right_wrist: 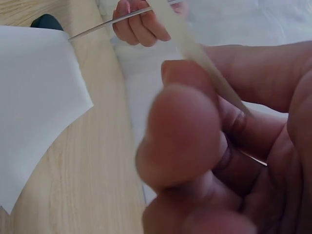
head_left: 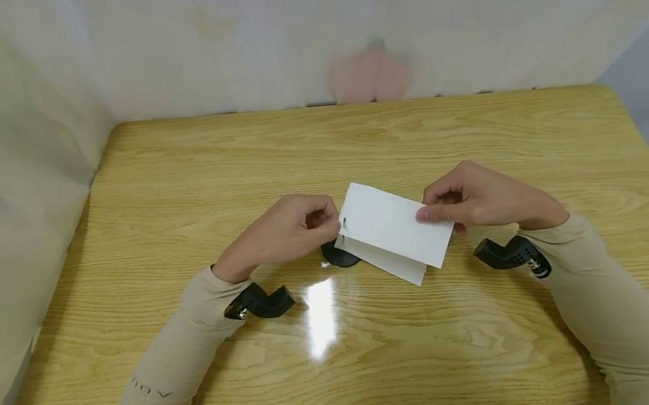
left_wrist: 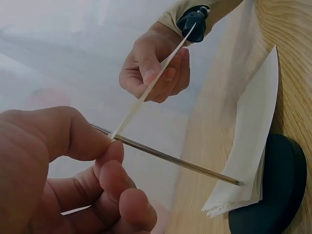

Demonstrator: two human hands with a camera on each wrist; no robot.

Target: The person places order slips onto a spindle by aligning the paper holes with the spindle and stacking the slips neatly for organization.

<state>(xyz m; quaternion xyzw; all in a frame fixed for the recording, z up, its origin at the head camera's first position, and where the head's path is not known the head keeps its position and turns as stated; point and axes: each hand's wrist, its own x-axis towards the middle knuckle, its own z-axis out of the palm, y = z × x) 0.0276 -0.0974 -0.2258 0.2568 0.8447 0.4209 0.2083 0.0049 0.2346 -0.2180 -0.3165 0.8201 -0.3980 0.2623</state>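
Observation:
A white paper sheet (head_left: 392,222) is stretched between the two hands, pierced near its left edge by the thin metal rod (left_wrist: 178,162) of a paper spike. My left hand (head_left: 298,227) pinches that edge beside the rod, thumb against forefinger. At the opposite end, my right hand (head_left: 483,198) grips the sheet between thumb and fingers. Lower on the rod, several more sheets (left_wrist: 248,131) are stuck through, close to the round black base (head_left: 341,257). In the right wrist view, the held sheet (right_wrist: 192,51) appears edge-on and the lower paper (right_wrist: 36,87) spreads at left.
The spike stands on a wood-grain table (head_left: 211,167), with a bright light reflection in front of it. Pale draped sheeting (head_left: 264,47) hangs behind the table and along its left side. Black wrist mounts (head_left: 260,301) project from both sleeves.

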